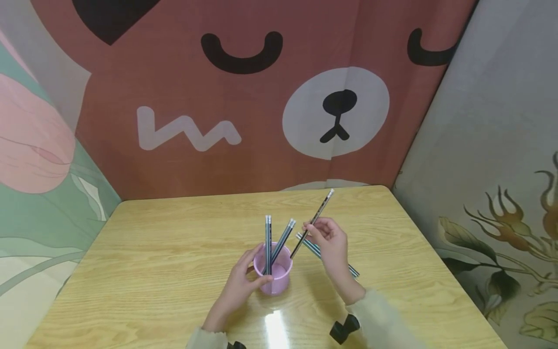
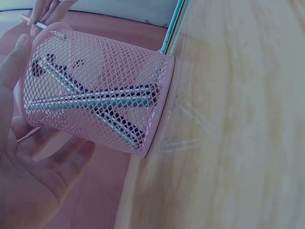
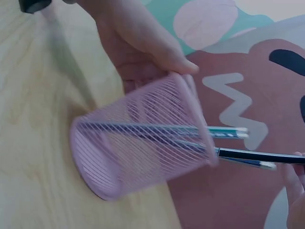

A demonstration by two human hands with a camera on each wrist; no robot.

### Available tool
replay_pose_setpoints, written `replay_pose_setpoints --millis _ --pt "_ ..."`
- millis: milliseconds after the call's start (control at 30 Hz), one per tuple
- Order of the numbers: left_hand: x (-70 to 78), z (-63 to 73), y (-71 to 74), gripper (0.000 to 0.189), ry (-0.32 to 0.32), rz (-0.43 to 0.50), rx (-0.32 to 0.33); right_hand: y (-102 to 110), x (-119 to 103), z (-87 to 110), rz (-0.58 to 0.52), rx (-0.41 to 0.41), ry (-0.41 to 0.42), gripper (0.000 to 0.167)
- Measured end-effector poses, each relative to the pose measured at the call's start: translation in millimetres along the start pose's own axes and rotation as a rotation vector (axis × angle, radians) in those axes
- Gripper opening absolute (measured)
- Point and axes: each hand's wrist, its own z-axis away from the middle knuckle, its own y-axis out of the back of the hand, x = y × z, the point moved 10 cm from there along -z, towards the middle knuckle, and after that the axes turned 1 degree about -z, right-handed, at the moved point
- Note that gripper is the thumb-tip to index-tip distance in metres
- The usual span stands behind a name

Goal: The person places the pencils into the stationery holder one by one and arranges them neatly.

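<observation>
A pink mesh pencil cup (image 1: 281,285) stands on the wooden table, several dark and green-striped pencils (image 1: 268,237) leaning inside it with their white ends up. My left hand (image 1: 240,278) holds the cup by its left side, thumb at the near rim. To the right, my right hand (image 1: 333,242) pinches one dark pencil (image 1: 321,207) along its shaft. That pencil slants, white end up, its lower end at the cup's right rim. In the right wrist view the held pencil (image 3: 262,156) overlaps the rim, with only part of my right hand (image 3: 296,195) showing.
A few green-striped pencils (image 1: 353,271) lie on the table (image 1: 174,242) beneath and beside my right hand. Behind the table's far edge hangs a curtain with a bear face (image 1: 261,169). A grey patterned curtain (image 1: 457,145) borders the right side.
</observation>
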Motion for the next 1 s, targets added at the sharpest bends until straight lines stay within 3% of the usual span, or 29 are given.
replay_pose_setpoints --millis 333,533,700,1000 --pt "1.0 -0.8 -0.2 0.081 -0.006 -0.004 -0.007 -20 21 11.0 0.154 -0.031 0.008 0.02" --pt "0.2 -0.8 0.0 0.08 -0.003 -0.009 -0.009 -28 21 14.2 0.271 -0.053 0.087 0.027" --pt "1.1 -0.2 0.3 0.081 0.0 -0.013 -0.009 -32 20 16.7 0.306 -0.068 0.142 0.026" --pt "2.3 0.0 1.0 0.081 -0.007 -0.018 -0.006 -33 24 17.3 0.41 -0.07 0.16 0.019"
